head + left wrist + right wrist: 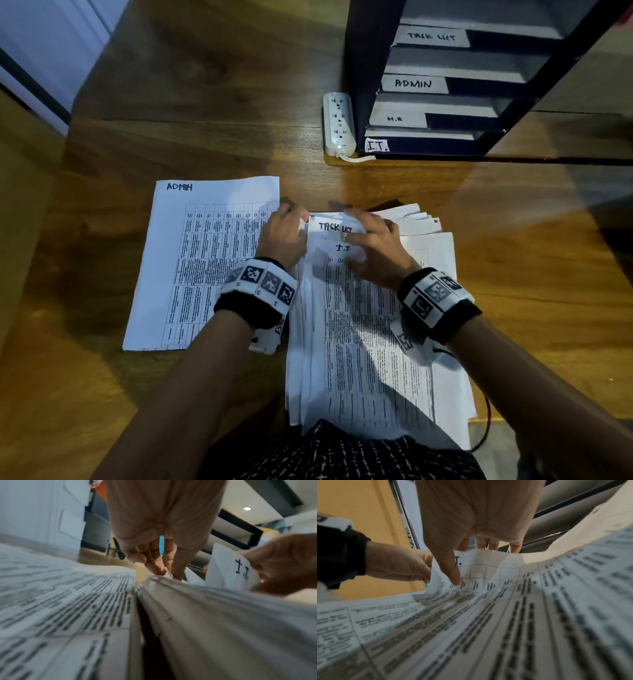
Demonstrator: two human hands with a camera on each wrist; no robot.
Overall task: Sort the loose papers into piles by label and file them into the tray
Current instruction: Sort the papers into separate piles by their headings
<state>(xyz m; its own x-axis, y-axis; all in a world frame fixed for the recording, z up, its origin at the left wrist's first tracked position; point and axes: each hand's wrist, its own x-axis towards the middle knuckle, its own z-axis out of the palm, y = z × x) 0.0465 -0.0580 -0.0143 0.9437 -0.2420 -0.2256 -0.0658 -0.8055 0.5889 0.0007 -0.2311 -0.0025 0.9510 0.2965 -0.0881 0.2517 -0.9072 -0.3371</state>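
Observation:
A thick stack of printed papers (373, 346) lies in front of me. Its top sheet, labelled I.T. (343, 248), is bent up at the far end. My right hand (363, 240) pinches that sheet (488, 568), thumb on its printed face and fingers behind. Under it shows a sheet marked TASK LIST (335, 226). My left hand (298, 222) pinches the far left corner of the stack (188, 608). A single ADMIN sheet (202, 263) lies flat to the left. The black tiered tray (363, 68) stands at the back right, its tiers labelled TASK LIST, ADMIN, H.R and I.T.
A white power strip (339, 123) lies against the tray's left side, its cable trailing forward. The wooden desk (205, 102) stretches to the left and back. A dark cable (486, 418) hangs by my right forearm.

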